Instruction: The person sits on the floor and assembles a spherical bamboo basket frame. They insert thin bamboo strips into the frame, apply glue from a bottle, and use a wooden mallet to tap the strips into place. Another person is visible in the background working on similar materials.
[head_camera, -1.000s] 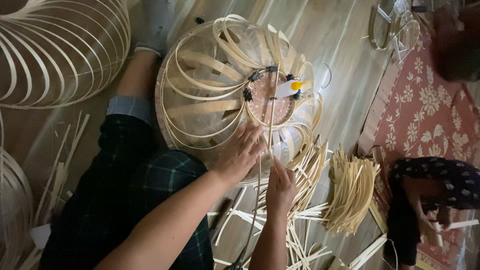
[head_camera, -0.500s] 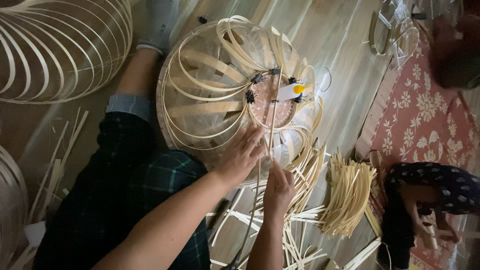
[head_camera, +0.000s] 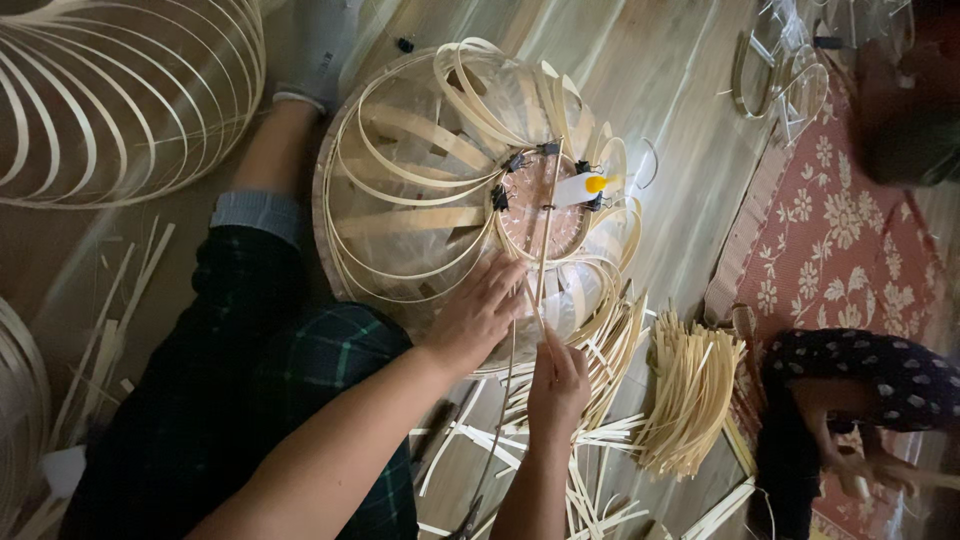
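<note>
A round lamp frame of bent bamboo strips (head_camera: 420, 190) rests against my leg, its strips meeting at a small central ring (head_camera: 535, 205) held with black binder clips. A white glue bottle with a yellow tip (head_camera: 578, 187) lies on the ring. My left hand (head_camera: 475, 315) presses on the frame's lower rim, fingers spread on the strips. My right hand (head_camera: 557, 385) pinches the lower end of a thin bamboo strip (head_camera: 543, 240) that runs up to the ring.
Loose bamboo strips (head_camera: 600, 460) litter the wooden floor below the frame, with a bundle of strips (head_camera: 690, 390) to the right. Finished bamboo frames (head_camera: 110, 90) stand at the upper left. Another person (head_camera: 860, 400) sits on a red patterned mat (head_camera: 840, 230) at the right.
My hands hold much the same places on the frame and strip; the view has shifted only slightly. The person at the right has moved their hands a little.
</note>
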